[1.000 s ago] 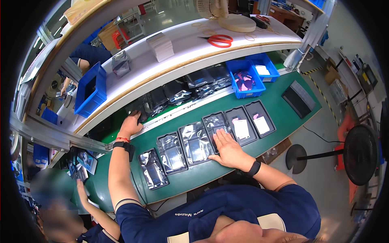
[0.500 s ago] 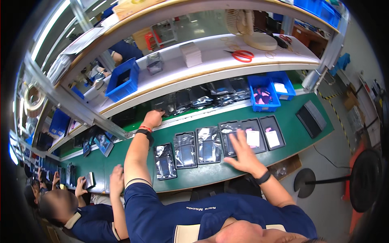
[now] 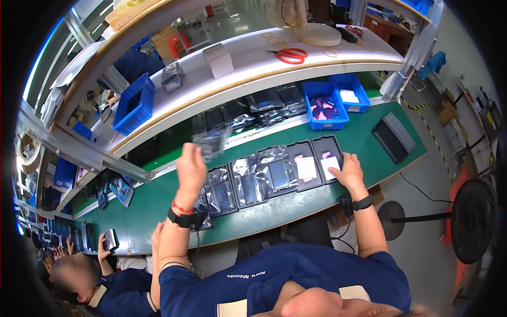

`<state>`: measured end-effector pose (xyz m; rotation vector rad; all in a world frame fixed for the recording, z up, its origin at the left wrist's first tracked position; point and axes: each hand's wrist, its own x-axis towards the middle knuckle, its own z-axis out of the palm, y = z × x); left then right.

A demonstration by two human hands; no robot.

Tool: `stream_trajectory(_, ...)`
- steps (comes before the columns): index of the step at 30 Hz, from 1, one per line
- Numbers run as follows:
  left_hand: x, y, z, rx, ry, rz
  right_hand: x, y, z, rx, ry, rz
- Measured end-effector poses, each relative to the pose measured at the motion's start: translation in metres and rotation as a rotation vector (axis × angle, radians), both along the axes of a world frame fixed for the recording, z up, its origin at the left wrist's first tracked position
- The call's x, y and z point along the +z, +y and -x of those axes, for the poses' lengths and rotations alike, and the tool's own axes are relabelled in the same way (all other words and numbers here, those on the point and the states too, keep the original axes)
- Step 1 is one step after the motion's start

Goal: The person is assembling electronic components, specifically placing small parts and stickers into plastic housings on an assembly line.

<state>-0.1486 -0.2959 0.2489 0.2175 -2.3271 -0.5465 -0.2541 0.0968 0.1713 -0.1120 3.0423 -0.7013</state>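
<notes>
My left hand (image 3: 190, 171) is raised over the left end of a row of black trays, fingers closed on a shiny plastic pouch (image 3: 214, 142) blurred by motion. What lies inside the pouch cannot be made out. At the row's right end my right hand (image 3: 349, 173) grips the last black tray (image 3: 331, 143) by its right side, the thumb over a white card (image 3: 329, 165). The neighbouring tray holds another white card (image 3: 306, 168) and a pink piece. Shiny pouches (image 3: 248, 182) lie on the other trays; my left forearm partly covers the leftmost.
Behind the row, more dark pouches (image 3: 264, 99) lie beneath the shelf. A blue bin (image 3: 326, 124) of pink and dark pieces stands beside another blue bin (image 3: 359, 108). A dark panel (image 3: 393, 138) rests at the right. Red-handled scissors (image 3: 291, 56) lie on the shelf. A co-worker (image 3: 121, 288) sits left.
My left hand has drawn a pouch back from the pile under the shelf toward me. My right hand has moved right, from above the trays to the last tray. The view has shifted.
</notes>
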Motion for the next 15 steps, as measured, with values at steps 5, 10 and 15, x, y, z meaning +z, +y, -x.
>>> stream_trajectory(5, -0.001, 0.092, -0.012, -0.202, 0.000, 0.357, 0.001, -0.024, -0.014, 0.106, -0.007, 0.028)
stream_trajectory(10, -0.023, 0.117, -0.004, -0.268, -0.021, 0.478, -0.001, -0.056, -0.029, 0.196, -0.016, 0.073)
stream_trajectory(15, -0.078, 0.125, -0.034, -0.284, -0.248, 0.596, -0.004, -0.085, -0.040, 0.363, -0.027, 0.159)
